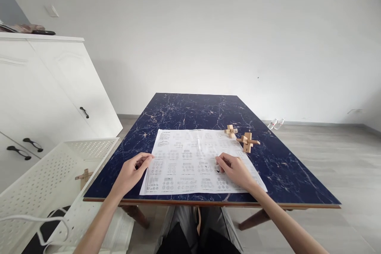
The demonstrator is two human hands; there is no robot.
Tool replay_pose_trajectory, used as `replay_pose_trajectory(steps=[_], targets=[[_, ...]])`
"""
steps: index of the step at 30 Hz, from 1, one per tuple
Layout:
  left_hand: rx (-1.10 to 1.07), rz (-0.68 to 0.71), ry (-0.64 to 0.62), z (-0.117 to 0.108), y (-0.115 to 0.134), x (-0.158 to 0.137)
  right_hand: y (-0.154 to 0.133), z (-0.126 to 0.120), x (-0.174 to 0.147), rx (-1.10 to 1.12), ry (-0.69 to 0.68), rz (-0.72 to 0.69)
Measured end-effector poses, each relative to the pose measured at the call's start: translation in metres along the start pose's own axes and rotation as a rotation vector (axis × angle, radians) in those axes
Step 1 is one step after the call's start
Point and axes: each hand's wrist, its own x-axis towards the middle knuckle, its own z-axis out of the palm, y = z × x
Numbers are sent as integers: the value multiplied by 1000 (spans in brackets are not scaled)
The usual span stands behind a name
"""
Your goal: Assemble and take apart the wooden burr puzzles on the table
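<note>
A large printed paper sheet, creased and covered in small diagrams, lies flat on the table in front of me. My left hand is at its left edge, thumb and forefinger pinched together on the paper's border. On the right part of the sheet rests my right hand, its fingers curled in; whatever they might hold is hidden. Two wooden interlocking puzzles stand by the sheet's upper right corner: a smaller one on the corner and a larger one marked "2" beside it.
The dark blue marbled table reaches toward a white wall. At left, a white perforated basket holds another wooden puzzle and a white cable. A white cabinet stands behind it. Clear bottles are on the floor at right.
</note>
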Motion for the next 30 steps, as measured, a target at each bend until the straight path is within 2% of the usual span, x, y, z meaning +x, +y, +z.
replay_pose_trajectory(steps=[10, 13, 17, 19, 24, 30], targets=[[8, 51, 15, 1, 0, -1, -3, -5, 4, -193, -23, -25], [11, 53, 1, 0, 0, -2, -7, -24, 22, -362, 11, -12], [7, 53, -4, -1, 0, -2, -9, -61, 61, -647, 136, 31], [5, 52, 3, 0, -1, -2, -7, -76, 79, -775, 143, 64], [-4, 41, 0, 1, -3, -2, 1, -85, 108, -959, 37, 191], [6, 10, -27, 1, 0, -5, -1, -80, 118, -945, -50, 275]])
